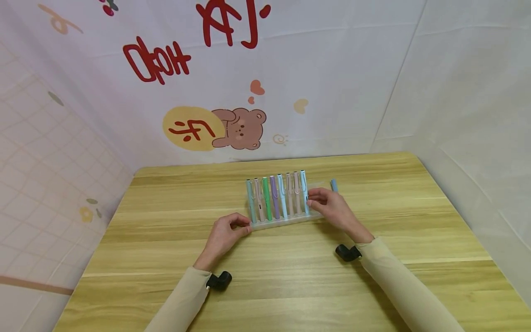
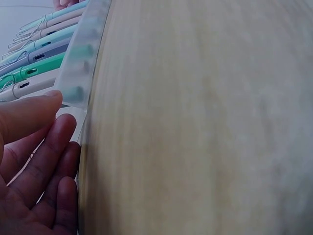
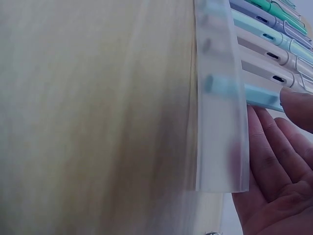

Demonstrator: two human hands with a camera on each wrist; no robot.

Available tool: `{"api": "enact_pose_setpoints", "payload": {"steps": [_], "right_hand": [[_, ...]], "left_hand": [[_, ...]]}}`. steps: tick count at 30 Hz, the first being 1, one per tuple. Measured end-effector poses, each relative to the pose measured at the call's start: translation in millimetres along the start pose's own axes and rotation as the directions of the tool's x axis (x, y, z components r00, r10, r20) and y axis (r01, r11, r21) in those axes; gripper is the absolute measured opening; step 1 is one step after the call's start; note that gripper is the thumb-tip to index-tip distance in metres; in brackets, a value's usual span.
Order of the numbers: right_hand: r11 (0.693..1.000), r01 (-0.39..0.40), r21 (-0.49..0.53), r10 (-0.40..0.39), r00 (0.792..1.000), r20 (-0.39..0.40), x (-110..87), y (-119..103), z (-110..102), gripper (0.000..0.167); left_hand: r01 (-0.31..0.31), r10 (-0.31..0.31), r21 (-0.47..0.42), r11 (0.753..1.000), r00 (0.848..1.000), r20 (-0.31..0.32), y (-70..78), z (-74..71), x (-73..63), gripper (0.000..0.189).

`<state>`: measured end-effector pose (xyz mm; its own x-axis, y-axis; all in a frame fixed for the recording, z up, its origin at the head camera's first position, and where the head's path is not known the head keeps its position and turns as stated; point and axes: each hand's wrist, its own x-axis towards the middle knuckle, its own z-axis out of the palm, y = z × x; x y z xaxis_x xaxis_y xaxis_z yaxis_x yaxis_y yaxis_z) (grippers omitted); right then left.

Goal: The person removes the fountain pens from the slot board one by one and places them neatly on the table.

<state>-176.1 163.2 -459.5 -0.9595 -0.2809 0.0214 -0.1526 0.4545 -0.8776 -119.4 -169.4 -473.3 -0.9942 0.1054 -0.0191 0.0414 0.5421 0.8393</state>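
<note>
A clear frosted pen stand (image 1: 265,226) holds a row of several upright capped pens. My left hand (image 1: 224,233) grips the stand's left end, its thumb at the front corner in the left wrist view. My right hand (image 1: 335,211) pinches the light blue pen (image 1: 304,191) at the row's right end; that pen's tip (image 3: 222,85) sits in the stand's base. To its left stand beige pens, another light blue pen (image 1: 282,196), a purple pen (image 1: 274,197), a green pen (image 1: 267,199), a beige pen (image 1: 259,200) and a teal pen (image 1: 251,202).
A darker blue pen (image 1: 333,185) shows beyond my right hand, partly hidden by it. Everything rests on a wood-grain table (image 1: 274,286). A white printed cloth (image 1: 332,69) hangs behind the table, and pale cloth covers both sides.
</note>
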Motion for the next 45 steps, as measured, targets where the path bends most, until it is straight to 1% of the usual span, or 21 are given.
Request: {"api": "enact_pose_setpoints", "payload": {"steps": [5,11,17,23,25,30,33,37,45], "right_hand": [[1.000,-0.007,-0.013,0.007,1.000,0.003,0.1,-0.6,1.3,0.031],[0.999,-0.021,-0.023,0.021,1.000,-0.008,-0.9,0.8,2.7,0.028],[0.999,-0.028,-0.021,0.028,1.000,-0.011,-2.8,1.6,4.4,0.024],[0.999,-0.030,-0.017,0.030,0.999,-0.013,-2.9,2.5,5.5,0.022],[0.999,-0.034,-0.017,0.034,0.999,-0.015,-2.7,2.5,5.7,0.022],[0.999,-0.046,-0.010,0.045,0.998,-0.036,-1.8,1.8,5.5,0.023],[0.999,-0.046,-0.002,0.046,0.998,-0.050,-1.0,0.8,5.1,0.024],[0.999,-0.033,0.010,0.034,0.997,-0.068,0.3,-0.8,3.9,0.024],[1.000,-0.009,0.030,0.012,0.994,-0.106,1.6,-3.5,1.6,0.025]], "left_hand": [[0.010,-0.010,0.004,1.000,1.000,0.002,-0.4,0.4,-0.6,0.011],[0.003,-0.003,0.005,1.000,1.000,0.001,0.1,0.4,-1.8,0.010],[0.023,-0.023,0.002,1.000,1.000,0.003,-0.3,1.6,-4.2,0.010],[0.016,-0.016,-0.001,1.000,1.000,-0.002,-1.0,2.0,-5.3,0.010],[0.005,-0.005,0.006,1.000,1.000,-0.004,-1.4,2.0,-5.7,0.010],[-0.005,0.005,0.006,1.000,1.000,-0.001,-1.7,1.9,-4.9,0.010],[0.007,-0.007,-0.003,1.000,1.000,0.000,-0.7,1.4,-4.1,0.010],[0.019,-0.019,-0.002,1.000,1.000,-0.006,0.2,1.1,-3.4,0.011],[0.011,-0.011,0.012,1.000,1.000,-0.014,1.7,0.2,-2.8,0.011]]}}
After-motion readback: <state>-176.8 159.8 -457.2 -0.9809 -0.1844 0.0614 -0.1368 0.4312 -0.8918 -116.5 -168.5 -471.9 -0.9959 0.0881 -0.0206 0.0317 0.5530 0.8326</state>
